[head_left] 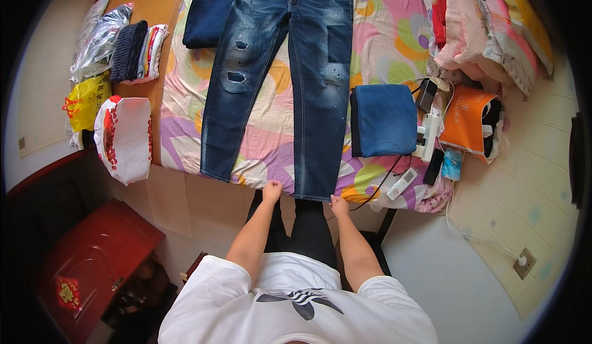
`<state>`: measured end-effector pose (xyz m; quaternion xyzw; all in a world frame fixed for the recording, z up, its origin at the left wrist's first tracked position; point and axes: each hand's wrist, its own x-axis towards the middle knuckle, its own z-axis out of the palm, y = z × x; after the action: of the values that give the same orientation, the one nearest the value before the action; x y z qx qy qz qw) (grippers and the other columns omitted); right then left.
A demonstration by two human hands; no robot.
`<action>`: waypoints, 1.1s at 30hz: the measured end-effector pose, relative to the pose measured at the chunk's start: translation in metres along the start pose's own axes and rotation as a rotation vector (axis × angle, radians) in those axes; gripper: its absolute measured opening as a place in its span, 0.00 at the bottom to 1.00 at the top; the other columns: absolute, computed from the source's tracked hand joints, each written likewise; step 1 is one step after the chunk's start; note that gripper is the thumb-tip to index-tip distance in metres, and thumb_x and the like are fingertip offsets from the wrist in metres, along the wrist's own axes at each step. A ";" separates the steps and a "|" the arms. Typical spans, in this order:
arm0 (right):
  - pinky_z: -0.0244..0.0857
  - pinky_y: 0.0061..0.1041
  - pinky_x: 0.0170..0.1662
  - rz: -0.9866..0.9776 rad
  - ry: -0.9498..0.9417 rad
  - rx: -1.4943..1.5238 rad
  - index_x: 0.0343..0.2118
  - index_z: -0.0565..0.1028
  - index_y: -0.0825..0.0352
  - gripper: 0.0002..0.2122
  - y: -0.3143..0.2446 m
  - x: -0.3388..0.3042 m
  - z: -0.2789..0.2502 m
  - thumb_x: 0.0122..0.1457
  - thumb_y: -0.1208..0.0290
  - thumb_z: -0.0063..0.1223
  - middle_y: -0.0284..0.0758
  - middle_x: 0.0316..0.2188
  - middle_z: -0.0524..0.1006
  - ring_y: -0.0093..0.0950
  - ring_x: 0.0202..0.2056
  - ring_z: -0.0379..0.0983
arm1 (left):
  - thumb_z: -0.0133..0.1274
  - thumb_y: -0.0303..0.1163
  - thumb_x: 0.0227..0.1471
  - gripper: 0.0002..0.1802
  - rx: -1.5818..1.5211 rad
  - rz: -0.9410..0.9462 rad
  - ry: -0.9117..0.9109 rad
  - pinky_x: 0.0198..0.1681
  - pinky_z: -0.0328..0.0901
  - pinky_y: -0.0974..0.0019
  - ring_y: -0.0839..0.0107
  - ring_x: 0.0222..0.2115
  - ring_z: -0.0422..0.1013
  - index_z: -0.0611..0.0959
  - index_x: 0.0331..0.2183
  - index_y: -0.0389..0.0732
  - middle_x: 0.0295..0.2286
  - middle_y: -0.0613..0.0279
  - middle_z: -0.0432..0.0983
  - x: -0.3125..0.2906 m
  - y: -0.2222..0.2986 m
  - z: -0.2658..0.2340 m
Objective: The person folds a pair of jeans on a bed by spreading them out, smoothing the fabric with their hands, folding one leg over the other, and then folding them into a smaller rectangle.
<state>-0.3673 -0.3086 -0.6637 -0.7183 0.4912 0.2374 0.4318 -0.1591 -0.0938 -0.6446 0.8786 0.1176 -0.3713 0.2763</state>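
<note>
A pair of ripped dark blue jeans (320, 110) lies spread flat on the patterned bedsheet (179, 110), waist away from me and both leg hems towards me. My right hand (338, 206) pinches the outer corner of the right-hand hem. Between the two hems, at the bed's near edge, my left hand (272, 192) is closed, a little apart from the denim. Whatever its fingers may hold is hidden. Folded blue jeans (385, 121) lie to the right of the spread pair. Another folded dark blue garment (208, 20) is partly under the left leg.
A remote control (402, 184), a power strip (430, 135) with cords and an orange bag (467, 119) lie at the right. Bedding (472, 36) is heaped behind them. Folded clothes (131, 51) and a white bag (126, 137) stand left. A red cabinet (105, 251) is lower left.
</note>
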 end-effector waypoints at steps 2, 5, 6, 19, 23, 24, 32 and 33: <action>0.66 0.32 0.31 0.208 -0.083 0.051 0.20 0.76 0.65 0.22 0.030 -0.005 -0.019 0.62 0.52 0.43 0.36 0.16 0.75 0.32 0.21 0.74 | 0.55 0.37 0.45 0.11 0.147 0.033 0.140 0.34 0.68 0.57 0.58 0.29 0.74 0.79 0.29 0.41 0.24 0.58 0.77 -0.010 0.032 -0.015; 0.68 0.32 0.33 0.173 -0.157 -0.148 0.22 0.77 0.66 0.23 0.005 -0.036 -0.024 0.60 0.50 0.44 0.37 0.17 0.76 0.34 0.22 0.74 | 0.58 0.35 0.44 0.12 0.347 0.238 0.371 0.37 0.65 0.55 0.59 0.36 0.71 0.77 0.34 0.45 0.30 0.61 0.73 0.010 0.033 -0.078; 0.68 0.32 0.33 0.176 -0.269 -0.235 0.22 0.77 0.67 0.23 -0.004 -0.048 -0.024 0.60 0.49 0.44 0.38 0.17 0.76 0.35 0.23 0.75 | 0.59 0.34 0.44 0.13 0.440 0.269 0.444 0.38 0.65 0.55 0.59 0.38 0.69 0.77 0.35 0.46 0.33 0.62 0.72 0.019 0.031 -0.093; 0.69 0.38 0.44 0.413 -0.371 -0.861 0.50 0.71 0.65 0.30 -0.128 -0.202 0.023 0.58 0.41 0.41 0.45 0.46 0.75 0.43 0.48 0.72 | 0.48 0.31 0.52 0.08 0.742 0.376 0.179 0.37 0.67 0.52 0.58 0.39 0.70 0.71 0.36 0.42 0.32 0.58 0.72 0.077 0.040 -0.144; 0.71 0.39 0.40 0.266 -0.148 -0.664 0.32 0.80 0.66 0.21 -0.133 -0.206 0.035 0.60 0.51 0.45 0.44 0.32 0.80 0.43 0.37 0.77 | 0.52 0.34 0.50 0.12 0.602 0.407 0.196 0.32 0.70 0.51 0.54 0.30 0.75 0.71 0.35 0.41 0.29 0.55 0.73 0.096 0.012 -0.143; 0.70 0.41 0.39 0.262 -0.095 -0.633 0.29 0.80 0.66 0.19 -0.134 -0.208 0.034 0.59 0.54 0.47 0.45 0.30 0.79 0.45 0.36 0.76 | 0.52 0.33 0.50 0.11 0.592 0.402 0.141 0.31 0.70 0.52 0.52 0.30 0.75 0.71 0.35 0.40 0.29 0.53 0.74 0.098 0.005 -0.143; 0.69 0.39 0.39 0.232 -0.183 -0.305 0.27 0.80 0.68 0.19 -0.137 -0.220 0.004 0.58 0.55 0.48 0.47 0.28 0.78 0.46 0.34 0.75 | 0.53 0.30 0.40 0.07 0.452 0.475 -0.186 0.35 0.69 0.51 0.49 0.30 0.75 0.76 0.25 0.38 0.25 0.46 0.77 0.075 0.055 -0.157; 0.69 0.38 0.39 0.218 -0.205 -0.263 0.26 0.80 0.68 0.19 -0.136 -0.220 0.001 0.58 0.55 0.49 0.48 0.28 0.78 0.47 0.34 0.75 | 0.54 0.31 0.38 0.06 0.427 0.462 -0.204 0.35 0.68 0.50 0.49 0.30 0.74 0.76 0.23 0.39 0.24 0.47 0.77 0.071 0.061 -0.158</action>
<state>-0.3324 -0.1784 -0.4435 -0.6832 0.4840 0.4169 0.3538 0.0080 -0.0529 -0.5812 0.8785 -0.1937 -0.4010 0.1730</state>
